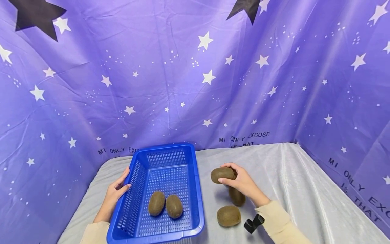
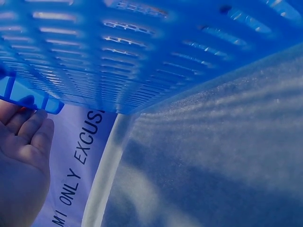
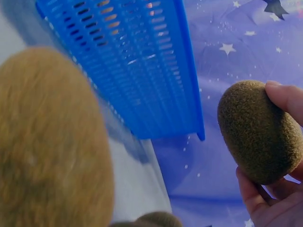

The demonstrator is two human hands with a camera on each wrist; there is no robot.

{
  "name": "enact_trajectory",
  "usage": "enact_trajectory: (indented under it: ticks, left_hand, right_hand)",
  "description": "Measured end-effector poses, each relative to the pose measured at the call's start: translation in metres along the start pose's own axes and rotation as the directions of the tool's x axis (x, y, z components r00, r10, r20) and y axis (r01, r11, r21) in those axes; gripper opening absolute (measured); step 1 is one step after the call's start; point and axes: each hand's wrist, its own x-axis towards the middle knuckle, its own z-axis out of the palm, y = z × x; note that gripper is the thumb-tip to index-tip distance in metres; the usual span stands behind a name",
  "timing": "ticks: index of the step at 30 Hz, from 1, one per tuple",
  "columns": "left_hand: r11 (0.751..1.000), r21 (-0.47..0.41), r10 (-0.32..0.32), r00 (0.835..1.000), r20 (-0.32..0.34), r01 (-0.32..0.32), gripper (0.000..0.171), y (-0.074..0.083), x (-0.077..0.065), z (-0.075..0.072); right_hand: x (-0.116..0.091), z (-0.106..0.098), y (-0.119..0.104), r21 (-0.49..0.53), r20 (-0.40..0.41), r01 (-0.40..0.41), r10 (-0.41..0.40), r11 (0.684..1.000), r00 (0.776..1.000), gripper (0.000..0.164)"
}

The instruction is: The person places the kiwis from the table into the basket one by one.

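Observation:
A kiwi [image 1: 221,175] is pinched between the thumb and fingers of my right hand [image 1: 242,181], raised over the cloth to the right of the blue basket [image 1: 199,203]. The right wrist view shows this held kiwi [image 3: 258,132] with the fingers at its side and end. My left hand [image 1: 115,191] grips the basket's left rim, thumb on top; in the left wrist view the fingers of that hand [image 2: 23,161] curl beneath the rim. Inside the basket two kiwis, a left one [image 1: 156,203] and a right one [image 1: 174,206], lie side by side near the front.
On the grey cloth [image 1: 274,162] one kiwi [image 1: 229,216] lies right of the basket. Another kiwi [image 1: 237,197] lies partly hidden under my right hand. A black wrist device [image 1: 254,223] sits at the right sleeve. A purple star-printed curtain [image 1: 170,84] surrounds the table.

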Motion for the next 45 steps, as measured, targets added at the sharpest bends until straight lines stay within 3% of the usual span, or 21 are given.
enact_trajectory:
  ticks: [9,15,26,35,45]
  left_hand:
    - [1.000,0.010,0.003,1.000,-0.015,-0.003,0.057,0.000,0.001,0.000]
    - [1.000,0.010,0.015,1.000,-0.019,-0.015,0.057,-0.001,0.002,0.001]
    - [1.000,0.005,0.016,1.000,-0.011,-0.016,0.057,-0.002,0.001,0.000]
    - [1.000,-0.005,0.015,1.000,-0.018,-0.015,0.057,0.000,0.001,0.001]
    - [0.998,-0.032,0.058,0.998,-0.016,-0.059,0.056,-0.001,0.002,0.001]
  right_hand:
    - [0.006,0.016,-0.013,0.015,0.031,0.046,-0.047,0.999,0.998,0.044]
    - [0.008,0.026,-0.024,0.033,0.053,0.000,-0.001,0.999,0.999,0.044]
    - [0.002,0.039,-0.070,0.003,0.104,0.042,-0.042,0.999,0.994,0.040]
    - [0.013,0.061,-0.042,0.009,0.125,0.054,-0.055,0.998,0.991,0.044]
    - [0.018,0.077,-0.038,-0.015,0.165,0.119,-0.115,0.993,0.980,0.047]
